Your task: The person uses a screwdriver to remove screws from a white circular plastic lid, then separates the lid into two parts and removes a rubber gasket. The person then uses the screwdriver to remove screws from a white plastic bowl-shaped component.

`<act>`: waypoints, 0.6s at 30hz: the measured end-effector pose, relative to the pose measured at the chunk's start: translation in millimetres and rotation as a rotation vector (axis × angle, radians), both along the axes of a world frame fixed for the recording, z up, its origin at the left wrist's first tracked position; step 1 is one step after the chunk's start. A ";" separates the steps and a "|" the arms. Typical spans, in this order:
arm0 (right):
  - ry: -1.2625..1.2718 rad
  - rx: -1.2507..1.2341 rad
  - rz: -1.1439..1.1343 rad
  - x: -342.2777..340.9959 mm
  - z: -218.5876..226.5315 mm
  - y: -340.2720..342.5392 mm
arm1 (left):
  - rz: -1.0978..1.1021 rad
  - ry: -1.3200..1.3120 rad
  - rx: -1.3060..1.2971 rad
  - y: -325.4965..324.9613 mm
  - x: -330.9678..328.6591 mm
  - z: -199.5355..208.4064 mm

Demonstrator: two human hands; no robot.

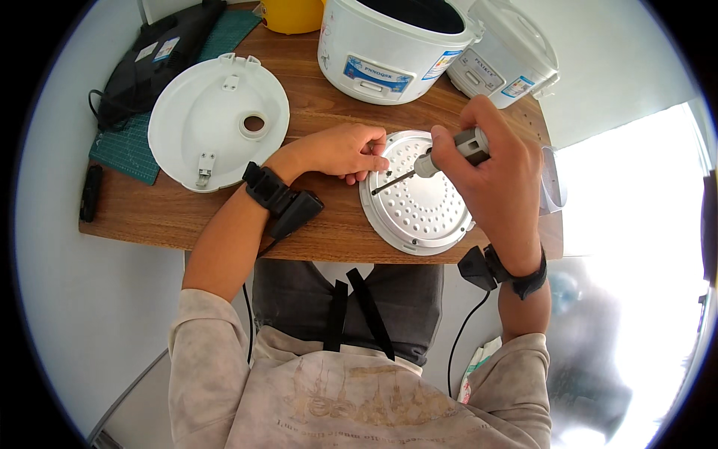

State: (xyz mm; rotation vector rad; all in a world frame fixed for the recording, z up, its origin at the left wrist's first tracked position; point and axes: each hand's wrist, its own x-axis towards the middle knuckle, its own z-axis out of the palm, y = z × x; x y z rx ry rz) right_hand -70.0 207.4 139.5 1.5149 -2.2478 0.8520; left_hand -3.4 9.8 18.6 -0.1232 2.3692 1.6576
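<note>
My right hand [497, 161] is wrapped round a grey electric screwdriver [471, 147], tilted so its long dark bit points down to the left. The bit's tip is at the left rim of a round white dimpled inner lid [430, 198] lying on the table. My left hand [355, 153] is at the lid's upper left edge, with thumb and fingers curled together; whatever they may hold is too small to make out. A tiny dark piece [389, 173] shows on the lid just beside those fingertips. Small dark screws [414, 242] sit along the lid's near rim.
On the wooden table [321, 217], a white rice cooker lid shell [179, 127] lies to the left. Behind stand an open white rice cooker body [340, 45] and another rice cooker [508, 52]. A black device [157, 60] rests on a green cutting mat [123, 153]. A yellow container [292, 15] is at the back.
</note>
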 end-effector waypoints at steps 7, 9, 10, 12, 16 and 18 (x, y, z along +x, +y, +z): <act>0.084 0.075 0.045 5.1 5.9 -3.7 | 0.012 0.012 0.010 -0.5 -0.5 -3.1; 0.128 0.096 0.055 8.1 8.7 -7.1 | 0.022 0.022 0.030 -0.3 -0.7 -3.9; 0.150 0.108 0.059 9.7 9.7 -8.5 | 0.022 0.020 0.040 -0.1 -0.6 -3.0; 0.171 0.167 0.050 14.9 10.8 -11.6 | 0.022 0.023 0.040 0.3 0.6 -0.5; 0.217 0.140 0.151 7.4 7.8 -15.3 | 0.024 0.026 0.027 -1.0 2.5 -0.5; 0.132 0.146 0.134 5.7 9.0 -12.4 | 0.023 0.025 0.035 -0.5 1.8 -0.9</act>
